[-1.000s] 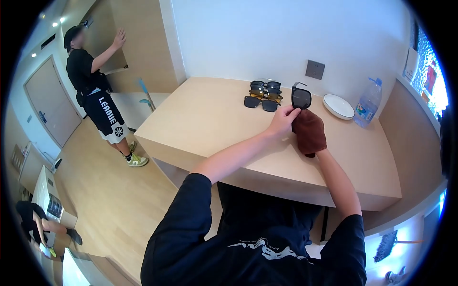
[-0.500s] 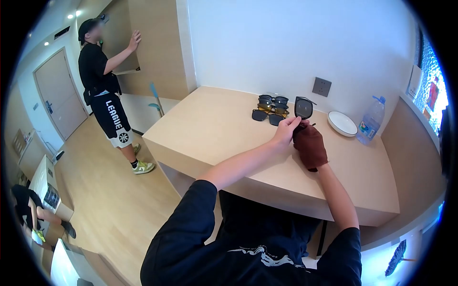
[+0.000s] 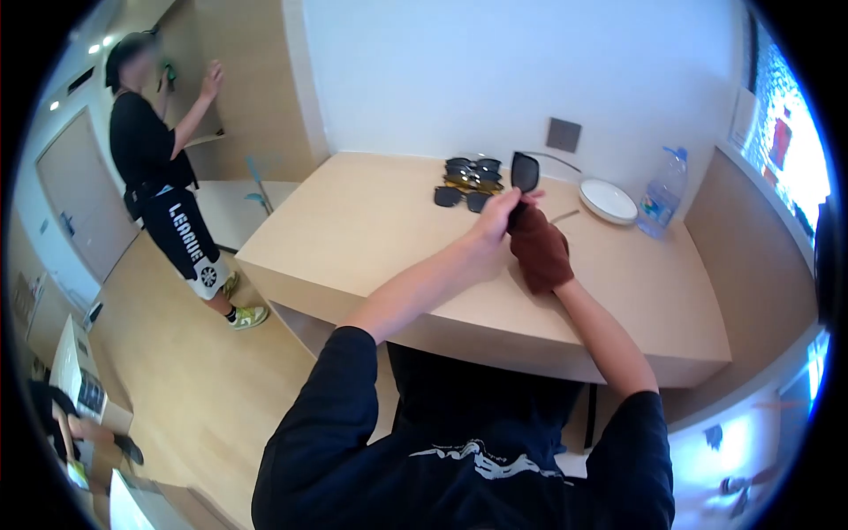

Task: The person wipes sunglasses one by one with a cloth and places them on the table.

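My left hand (image 3: 495, 227) pinches a pair of dark sunglasses (image 3: 526, 173) by the lower part of the frame. One large lens stands upright, and the temple arms stretch to the right. A brown cloth (image 3: 541, 253) wraps over my right hand (image 3: 565, 290), hiding most of its fingers. That covered hand is closed against the lower side of the sunglasses, close to my left fingertips. Just behind my left hand, several other pairs of sunglasses (image 3: 461, 198) lie in a stack of rows on the wooden desk (image 3: 380, 238).
A white plate (image 3: 608, 201) and a clear plastic bottle (image 3: 662, 196) with a blue cap stand at the desk's right. A wall socket (image 3: 564, 134) is behind. Leftward, a person (image 3: 150, 141) stands at a cabinet; another person (image 3: 66, 424) shows at lower left.
The sunglasses have turned to a narrower angle, their temple arms now spread to the right. My hands still hold them. The whole view has shifted slightly, and the standing person's raised hand has lifted off the cabinet.
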The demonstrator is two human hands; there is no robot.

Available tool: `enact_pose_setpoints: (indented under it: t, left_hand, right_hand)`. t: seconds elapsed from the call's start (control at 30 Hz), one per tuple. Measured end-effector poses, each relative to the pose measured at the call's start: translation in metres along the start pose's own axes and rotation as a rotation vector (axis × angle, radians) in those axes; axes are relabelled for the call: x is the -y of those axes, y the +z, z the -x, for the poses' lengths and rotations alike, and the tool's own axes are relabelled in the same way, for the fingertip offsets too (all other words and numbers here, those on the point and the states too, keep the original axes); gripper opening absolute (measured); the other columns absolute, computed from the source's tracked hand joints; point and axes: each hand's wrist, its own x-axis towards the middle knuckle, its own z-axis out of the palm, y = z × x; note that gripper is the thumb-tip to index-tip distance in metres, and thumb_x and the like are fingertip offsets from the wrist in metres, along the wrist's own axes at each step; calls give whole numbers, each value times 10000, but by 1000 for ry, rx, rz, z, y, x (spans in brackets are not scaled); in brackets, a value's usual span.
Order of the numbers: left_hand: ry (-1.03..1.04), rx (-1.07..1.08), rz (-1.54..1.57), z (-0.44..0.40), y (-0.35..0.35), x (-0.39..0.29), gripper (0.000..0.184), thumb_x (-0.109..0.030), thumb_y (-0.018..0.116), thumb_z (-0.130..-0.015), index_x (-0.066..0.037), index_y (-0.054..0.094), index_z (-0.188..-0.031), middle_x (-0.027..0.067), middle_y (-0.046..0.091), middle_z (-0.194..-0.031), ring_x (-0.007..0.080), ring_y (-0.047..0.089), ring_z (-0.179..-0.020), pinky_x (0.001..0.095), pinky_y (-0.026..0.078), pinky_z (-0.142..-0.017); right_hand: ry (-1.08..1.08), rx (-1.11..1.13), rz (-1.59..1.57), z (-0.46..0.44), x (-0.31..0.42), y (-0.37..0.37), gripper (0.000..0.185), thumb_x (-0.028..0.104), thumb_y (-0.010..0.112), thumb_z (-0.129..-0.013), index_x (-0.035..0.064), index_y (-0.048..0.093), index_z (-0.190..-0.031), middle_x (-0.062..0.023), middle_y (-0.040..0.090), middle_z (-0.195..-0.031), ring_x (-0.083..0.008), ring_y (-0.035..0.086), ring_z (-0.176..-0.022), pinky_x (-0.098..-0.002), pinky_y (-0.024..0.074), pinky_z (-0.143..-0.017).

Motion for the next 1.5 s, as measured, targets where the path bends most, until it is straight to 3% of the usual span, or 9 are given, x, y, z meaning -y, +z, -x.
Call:
enact_pose_setpoints:
  t: [0.1, 0.17, 0.27, 0.5, 0.57, 0.97, 1.3, 1.4, 1.5]
  left_hand:
    - [-3, 56, 15, 1, 5, -18, 368, -222, 370, -1034, 5, 648, -956, 139, 612, -1266, 218, 570, -1150, 354, 408, -1026]
    - [-36, 78, -34, 2, 12, -33, 346, -199, 396, -1034, 27, 655, -1073, 125, 624, -1244, 211, 560, -1168, 343, 406, -1030]
    - [58, 158, -236, 2, 19, -40, 338, -199, 437, -1026, 35, 629, -1176, 113, 627, -1236, 191, 583, -1124, 319, 431, -1002]
    - [-143, 79, -69, -1, 24, -48, 339, -216, 464, -1020, 34, 623, -1187, 90, 618, -1255, 156, 608, -1072, 285, 488, -914]
    - [-131, 51, -34, -3, 22, -49, 342, -224, 460, -1021, 26, 617, -1194, 93, 581, -1305, 173, 569, -1140, 321, 460, -966]
    - [-124, -54, 131, -1, 32, -53, 391, -299, 484, -1010, 11, 600, -1218, 83, 530, -1364, 190, 520, -1205, 371, 444, -977]
    - [-30, -155, 94, -4, 22, -57, 421, -341, 466, -1013, 1, 578, -1230, 96, 491, -1396, 191, 536, -1156, 374, 467, -913]
    - [-75, -13, 269, -8, 15, -56, 403, -360, 440, -1017, -9, 585, -1152, 117, 530, -1328, 213, 551, -1142, 391, 471, -921]
    - [-133, -4, 224, -2, 22, -58, 342, -365, 421, -1020, -59, 573, -1042, 127, 583, -1187, 254, 580, -1090, 397, 466, -935]
  right_hand:
    - [7, 22, -138, -1, -16, -24, 394, 104, 552, -841, 13, 561, -1225, -105, 568, -1272, -182, 501, -1205, -291, 481, -892]
    - [219, 150, -1075, -4, -28, -38, 312, 77, 589, -780, 38, 593, -1090, -83, 647, -1057, -218, 588, -1049, -324, 507, -811]
    - [42, 168, -378, -12, -36, -60, 264, 35, 608, -715, 57, 571, -976, -56, 635, -858, -248, 615, -898, -355, 516, -737]
    - [200, 110, -756, -22, -49, -74, 239, 28, 658, -627, 66, 601, -856, -75, 625, -865, -256, 597, -936, -361, 514, -774]
    - [-61, -153, -661, -21, -46, -61, 248, 30, 671, -600, 64, 629, -842, -100, 640, -922, -273, 574, -1022, -349, 507, -818]
    - [247, 136, -795, -23, -48, -71, 413, 1, 706, -599, -37, 545, -977, -154, 569, -966, -327, 584, -918, -354, 485, -724]
    - [114, 182, -1079, -20, -52, -88, 588, -36, 673, -579, 5, 532, -1148, -154, 585, -955, -313, 602, -905, -375, 505, -752]
    - [-201, -56, -619, -22, -46, -77, 512, -4, 643, -642, -11, 508, -1136, -153, 600, -961, -301, 621, -838, -368, 515, -725]
    - [-212, 300, -411, -18, -35, -80, 304, 44, 610, -721, -27, 529, -1005, -153, 613, -926, -305, 626, -794, -370, 514, -683]
